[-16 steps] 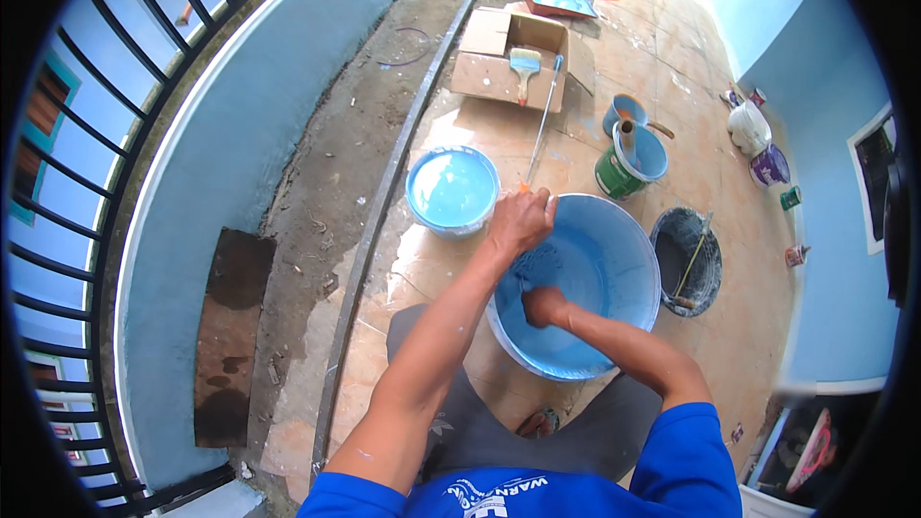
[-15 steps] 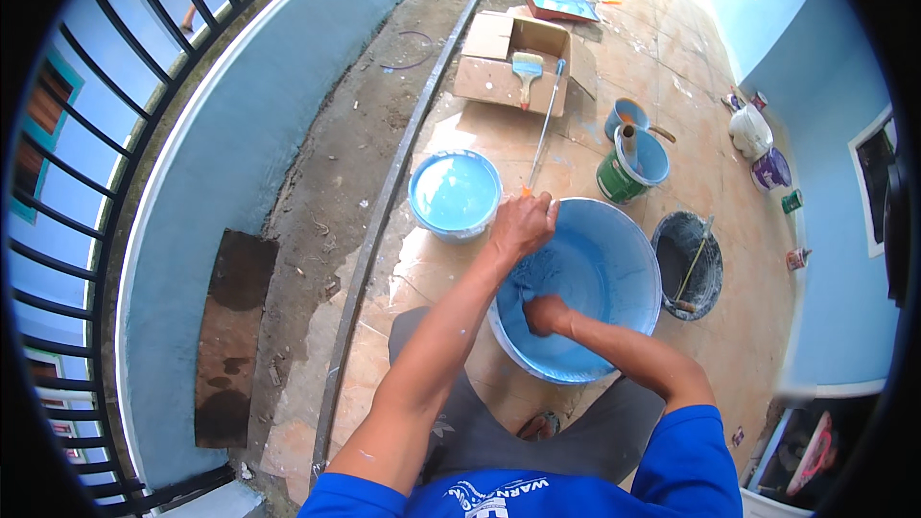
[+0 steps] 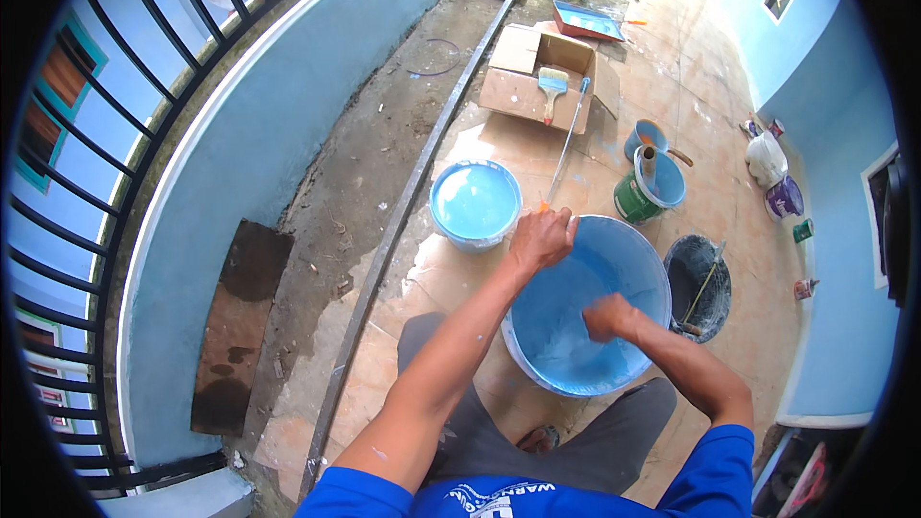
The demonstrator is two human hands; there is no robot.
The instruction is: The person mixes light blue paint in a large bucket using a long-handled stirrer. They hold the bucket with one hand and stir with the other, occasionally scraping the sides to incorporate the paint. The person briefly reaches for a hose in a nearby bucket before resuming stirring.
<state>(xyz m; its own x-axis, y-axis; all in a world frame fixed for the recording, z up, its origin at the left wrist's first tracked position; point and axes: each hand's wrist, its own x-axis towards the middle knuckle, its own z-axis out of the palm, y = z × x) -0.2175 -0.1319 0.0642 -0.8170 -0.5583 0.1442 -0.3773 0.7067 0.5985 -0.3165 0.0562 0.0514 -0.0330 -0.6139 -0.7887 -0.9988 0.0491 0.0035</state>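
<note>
A large tub (image 3: pixel 656 259), pale blue and streaked with paint inside, stands tilted between my knees. Its upper left rim is gripped by my left hand (image 3: pixel 545 238), fingers curled over the edge. Over the blue paint (image 3: pixel 566 326) in the tub, my right hand (image 3: pixel 606 317) is closed in a fist and a little blurred; whatever it holds, if anything, is hidden. Just beyond my left hand lies the orange end of a long thin rod (image 3: pixel 566 155), whose far end rests by the cardboard box. Left of the tub stands a bucket (image 3: pixel 476 201) of light blue paint.
A wide paint brush (image 3: pixel 552 94) lies on a cardboard box (image 3: pixel 523 88), with a paint tray (image 3: pixel 587 21) behind. Right of the tub stand a green bucket (image 3: pixel 637 198), a smaller blue pail (image 3: pixel 637 142) and a black bucket (image 3: pixel 718 312). A low blue wall (image 3: pixel 221 158) runs along the left.
My right hand has moved right and up from the tub's left inner side toward its middle. My left hand has stayed on the rim. The whole view has shifted slightly.
</note>
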